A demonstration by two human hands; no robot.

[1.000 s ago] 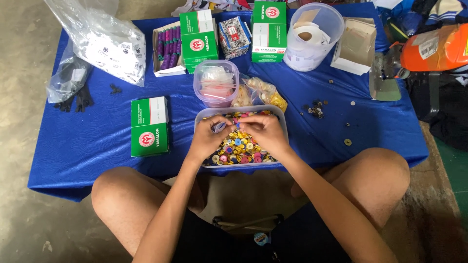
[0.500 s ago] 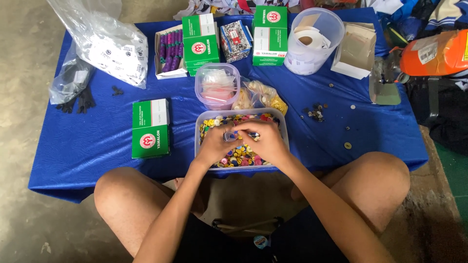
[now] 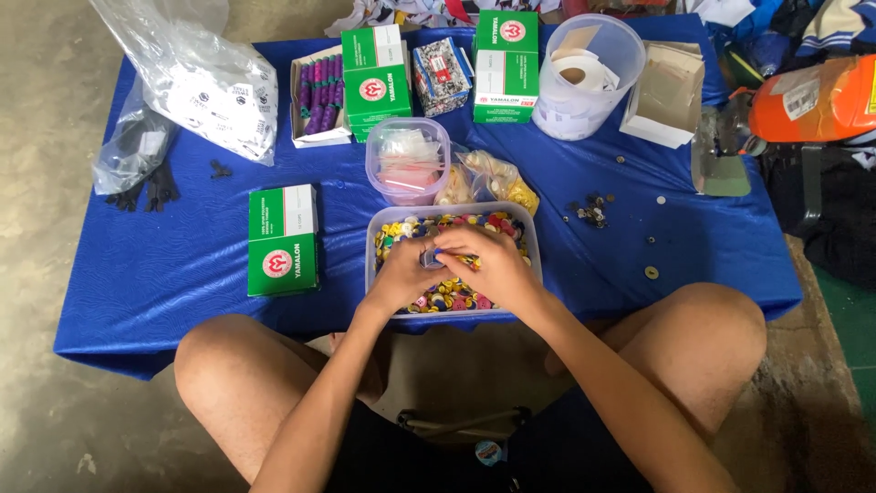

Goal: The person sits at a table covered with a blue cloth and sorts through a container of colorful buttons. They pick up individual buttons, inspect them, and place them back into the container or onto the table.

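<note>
— Where are the hands?

— Both over the clear tub of coloured buttons (image 3: pixel 511 239) on the blue bench (image 3: pixel 182 265). The left hand (image 3: pixel 406 272) and right hand (image 3: pixel 488 260) pinch one small piece (image 3: pixel 434 258) between them (too tiny to identify).

— Nearby?

— A green box (image 3: pixel 283 239) to the left.

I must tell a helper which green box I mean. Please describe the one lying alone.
On the blue cloth-covered low table, look left of the clear plastic tub of small colourful pieces. The flat green-and-white cardboard box lies alone there, while the other two green boxes stand at the far edge.
</note>
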